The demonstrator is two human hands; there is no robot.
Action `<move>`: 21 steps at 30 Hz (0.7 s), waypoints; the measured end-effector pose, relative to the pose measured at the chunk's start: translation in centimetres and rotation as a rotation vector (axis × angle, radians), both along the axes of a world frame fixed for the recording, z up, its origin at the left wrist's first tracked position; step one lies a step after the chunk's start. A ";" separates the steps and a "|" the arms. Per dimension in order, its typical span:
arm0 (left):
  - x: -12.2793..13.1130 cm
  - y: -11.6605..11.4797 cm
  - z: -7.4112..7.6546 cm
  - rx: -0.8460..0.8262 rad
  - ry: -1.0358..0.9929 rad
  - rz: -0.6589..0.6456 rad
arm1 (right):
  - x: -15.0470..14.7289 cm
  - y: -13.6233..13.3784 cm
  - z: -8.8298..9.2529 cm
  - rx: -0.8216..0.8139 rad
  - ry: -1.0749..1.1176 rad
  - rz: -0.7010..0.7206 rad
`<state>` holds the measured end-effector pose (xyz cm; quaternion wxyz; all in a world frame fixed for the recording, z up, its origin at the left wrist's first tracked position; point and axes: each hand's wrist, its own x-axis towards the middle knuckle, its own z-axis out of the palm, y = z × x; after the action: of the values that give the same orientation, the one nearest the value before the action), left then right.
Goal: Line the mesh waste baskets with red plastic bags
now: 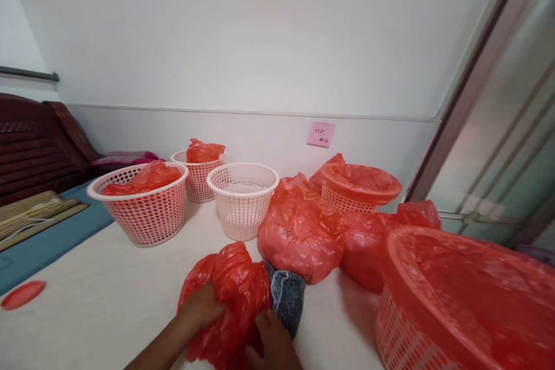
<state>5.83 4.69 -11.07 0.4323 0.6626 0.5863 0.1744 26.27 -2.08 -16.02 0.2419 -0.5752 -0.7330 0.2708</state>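
Observation:
A crumpled red plastic bag (229,295) rests on the pale tabletop in front of me. My left hand (202,305) is closed on its left side, the fingertips lost in the folds. On the bag's lower right, my right hand (274,342) grips the plastic, with part of the hand cut off by the lower picture edge. Dark grey-blue fabric with a light stitched edge (288,300) lies against the bag's right side, close to my right fingers. What the bag contains is hidden.
Behind stand a white mesh basket (243,208), two white baskets with red bags inside (145,214) (200,179), and a full red bag (299,231). Red-lined baskets (416,324) (347,199) are on the right. A red lid-like disc (23,295) lies left. A pink note (321,134) is on the wall.

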 end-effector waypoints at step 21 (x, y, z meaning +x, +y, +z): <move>-1.8 -4.1 -1.4 0.260 0.446 0.150 | 10.5 21.1 13.8 0.241 0.011 -0.384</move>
<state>4.03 0.57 -12.47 0.1895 0.6892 0.6873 0.1294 36.78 19.00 -2.24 0.3602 -0.6697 -0.6356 0.1333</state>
